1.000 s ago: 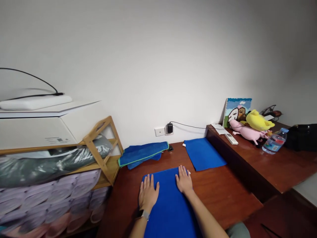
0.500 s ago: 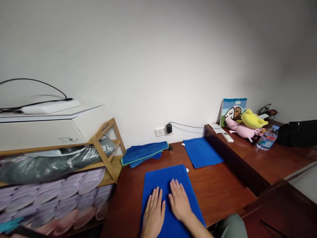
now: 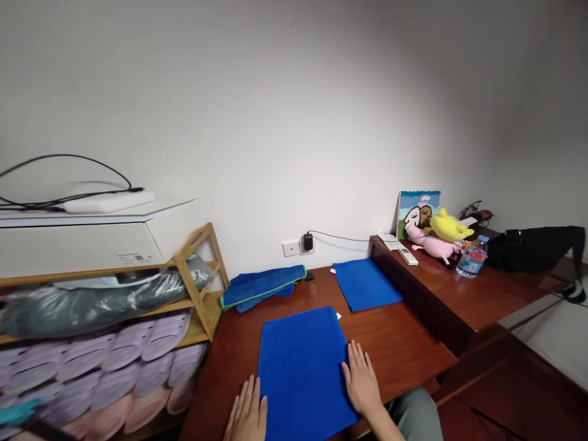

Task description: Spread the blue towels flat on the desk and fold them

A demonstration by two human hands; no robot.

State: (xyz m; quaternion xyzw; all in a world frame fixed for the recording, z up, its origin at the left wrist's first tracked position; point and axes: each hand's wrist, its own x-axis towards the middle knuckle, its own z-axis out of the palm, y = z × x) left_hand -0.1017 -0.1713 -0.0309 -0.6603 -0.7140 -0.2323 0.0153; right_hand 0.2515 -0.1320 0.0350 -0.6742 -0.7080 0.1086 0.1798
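A blue cloth lies spread flat on the brown wooden table, a small white tag at its far right corner. At its left edge rests my left hand, open, palm down, fingers stretched forward. My right hand lies open along the right edge, with the thumb near the cloth's border. Neither hand grips anything. Behind and to the right is a second flat blue cloth. Several darker blue cloths with green trim are stacked loosely at the back left, against the wall.
On the raised surface at right are a remote, a pink plush toy, a yellow plush toy, a water bottle and a black bag. A wooden rack with slippers and a white box stands left.
Both hands have moved apart from the middle of the blue cloth, the left hand to its left edge and the right hand to its right edge. The view has shifted slightly.
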